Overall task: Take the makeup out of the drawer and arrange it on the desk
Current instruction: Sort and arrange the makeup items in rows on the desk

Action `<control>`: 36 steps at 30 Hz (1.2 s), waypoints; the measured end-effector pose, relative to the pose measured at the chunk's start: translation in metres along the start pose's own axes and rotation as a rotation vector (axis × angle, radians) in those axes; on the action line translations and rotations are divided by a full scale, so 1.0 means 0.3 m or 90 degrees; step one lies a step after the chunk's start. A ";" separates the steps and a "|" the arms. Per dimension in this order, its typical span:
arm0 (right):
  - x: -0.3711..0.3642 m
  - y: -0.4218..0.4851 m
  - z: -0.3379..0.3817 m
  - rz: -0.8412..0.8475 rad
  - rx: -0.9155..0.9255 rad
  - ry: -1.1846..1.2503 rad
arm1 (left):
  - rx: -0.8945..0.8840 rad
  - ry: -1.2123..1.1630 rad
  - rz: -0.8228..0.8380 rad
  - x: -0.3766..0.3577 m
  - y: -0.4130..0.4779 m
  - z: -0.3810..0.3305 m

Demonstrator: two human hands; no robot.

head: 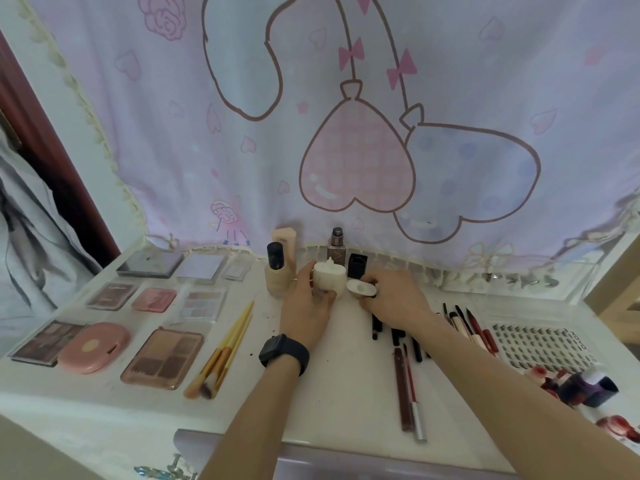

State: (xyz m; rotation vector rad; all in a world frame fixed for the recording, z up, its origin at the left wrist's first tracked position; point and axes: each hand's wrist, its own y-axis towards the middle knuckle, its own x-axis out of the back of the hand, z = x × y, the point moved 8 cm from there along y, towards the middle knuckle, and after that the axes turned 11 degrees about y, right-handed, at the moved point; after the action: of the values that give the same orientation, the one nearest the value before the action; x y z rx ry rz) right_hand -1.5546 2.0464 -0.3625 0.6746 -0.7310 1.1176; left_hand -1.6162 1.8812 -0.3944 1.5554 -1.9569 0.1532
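Note:
My left hand [306,306], with a black watch on the wrist, grips a cream jar [329,277] standing at the back of the white desk [346,382]. My right hand [394,301] holds a small pale oval item [361,288] just right of the jar. Behind them stand a beige foundation bottle with a black cap [276,271], a peach bottle [284,239], a brown bottle [336,249] and a black box [357,265]. The drawer front [346,460] shows at the bottom edge.
Eyeshadow palettes [162,358] and a pink compact [93,347] fill the desk's left. Yellow brushes [225,348] lie left of centre. Pencils and lip products [410,386] lie on the right, beside a lash tray [540,344] and small jars [588,386]. A pink curtain [346,133] hangs behind.

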 end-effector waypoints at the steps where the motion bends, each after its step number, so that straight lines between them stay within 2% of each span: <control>1: 0.001 0.001 0.002 0.001 0.003 -0.001 | 0.001 0.004 -0.003 0.000 0.000 0.000; 9: -0.001 0.006 0.003 0.025 0.005 -0.005 | 0.003 0.012 -0.004 0.001 -0.001 -0.001; 16: 0.029 -0.009 0.009 -0.051 0.003 -0.018 | 0.009 0.024 -0.014 0.004 0.000 0.000; 23: 0.016 -0.027 0.036 -0.110 0.012 -0.112 | 0.009 0.024 -0.019 0.008 -0.005 -0.003; 27: -0.001 -0.029 0.044 -0.089 0.026 -0.171 | 0.006 0.025 -0.025 0.009 -0.005 -0.003; 32: -0.005 -0.041 0.040 -0.081 0.026 -0.129 | 0.002 0.018 -0.027 0.010 -0.007 -0.005; 36: 0.020 -0.037 0.046 -0.114 0.044 -0.091 | 0.007 0.019 -0.027 0.011 -0.008 -0.004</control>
State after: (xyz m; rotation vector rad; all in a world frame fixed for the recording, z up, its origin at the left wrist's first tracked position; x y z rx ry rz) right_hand -1.5450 2.0354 -0.3507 0.8679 -0.7410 0.9408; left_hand -1.6140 1.8783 -0.3923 1.5912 -1.9016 0.1700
